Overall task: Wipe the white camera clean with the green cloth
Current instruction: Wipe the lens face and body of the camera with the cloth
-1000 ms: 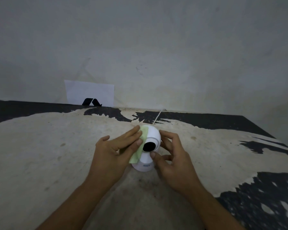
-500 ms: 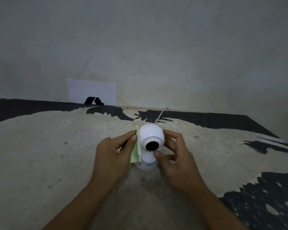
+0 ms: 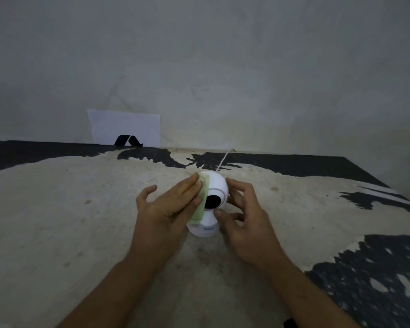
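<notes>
A: Where is the camera (image 3: pixel 214 202) found in the head view?

B: It is stood upright on the worn table (image 3: pixel 57 209), near the middle, with its round head above a short base, so its long axis is vertical. A white cord (image 3: pixel 225 159) is led away behind it toward the wall.

A: And which way is it placed from the hands?

B: It is set between them. The left hand (image 3: pixel 168 207) is laid on the camera's left side, the right hand (image 3: pixel 244 216) on its right; both are touching it.

A: How is the cloth (image 3: pixel 200 202) held?

B: It is pressed flat against the camera's left side under the extended fingers (image 3: pixel 189 185) of the left hand, not pinched in a fist. The lens face is left mostly uncovered.

A: And the right hand?

B: It is curled loosely round the head, the thumb at the neck; the camera seems to be steadied by it.
</notes>
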{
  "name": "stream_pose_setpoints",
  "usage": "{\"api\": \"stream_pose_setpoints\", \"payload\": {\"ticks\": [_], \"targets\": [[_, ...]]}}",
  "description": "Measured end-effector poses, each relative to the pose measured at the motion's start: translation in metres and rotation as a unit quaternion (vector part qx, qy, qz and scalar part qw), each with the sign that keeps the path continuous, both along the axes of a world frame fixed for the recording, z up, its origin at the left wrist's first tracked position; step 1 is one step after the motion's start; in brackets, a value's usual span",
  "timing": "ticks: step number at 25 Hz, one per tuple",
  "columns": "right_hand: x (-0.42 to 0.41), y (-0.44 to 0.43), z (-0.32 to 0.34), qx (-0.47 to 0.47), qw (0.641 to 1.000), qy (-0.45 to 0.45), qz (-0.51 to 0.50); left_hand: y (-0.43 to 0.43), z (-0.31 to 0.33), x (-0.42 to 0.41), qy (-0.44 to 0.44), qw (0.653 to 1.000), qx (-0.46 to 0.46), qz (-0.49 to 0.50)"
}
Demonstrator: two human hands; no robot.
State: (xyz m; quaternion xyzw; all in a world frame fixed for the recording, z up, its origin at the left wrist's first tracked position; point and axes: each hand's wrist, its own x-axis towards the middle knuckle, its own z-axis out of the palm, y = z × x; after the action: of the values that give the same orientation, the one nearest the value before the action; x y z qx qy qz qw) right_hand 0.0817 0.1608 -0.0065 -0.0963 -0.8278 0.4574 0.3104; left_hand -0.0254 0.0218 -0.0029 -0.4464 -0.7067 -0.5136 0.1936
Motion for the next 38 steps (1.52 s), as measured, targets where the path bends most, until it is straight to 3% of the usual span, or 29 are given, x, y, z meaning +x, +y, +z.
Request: {"api": "stream_pose_setpoints", "payload": {"ticks": [3,10,17,21,27,31,35,38], "targets": [[0.001,-0.001,0.0,0.002,1.0,0.001,-0.008,-0.008,-0.007,-0.007,0.061,0.998,-0.013,0.011],[0.002,0.0,0.002,0.014,1.0,-0.012,-0.017,-0.011,0.001,-0.004,0.02,0.999,0.03,0.033],[0.002,0.001,0.003,0.024,0.999,-0.017,-0.022,-0.005,0.003,-0.004,-0.147,0.981,0.126,0.017],[0.002,0.0,0.003,0.02,0.999,-0.017,-0.022,-0.001,-0.007,-0.001,-0.177,0.983,0.05,-0.013],[0.002,-0.001,0.004,0.025,0.999,-0.021,-0.021,-0.002,-0.001,0.001,-0.076,0.996,0.046,0.015],[0.002,-0.001,0.004,0.023,0.999,-0.02,-0.026,-0.001,0.0,0.005,-0.149,0.988,0.023,-0.026],[0.003,0.001,0.004,0.025,0.999,-0.018,-0.024,0.001,0.0,0.003,-0.116,0.992,0.042,-0.004],[0.001,0.002,0.003,0.02,0.999,-0.021,-0.025,0.001,-0.006,0.0,-0.143,0.99,-0.009,-0.016]]}}
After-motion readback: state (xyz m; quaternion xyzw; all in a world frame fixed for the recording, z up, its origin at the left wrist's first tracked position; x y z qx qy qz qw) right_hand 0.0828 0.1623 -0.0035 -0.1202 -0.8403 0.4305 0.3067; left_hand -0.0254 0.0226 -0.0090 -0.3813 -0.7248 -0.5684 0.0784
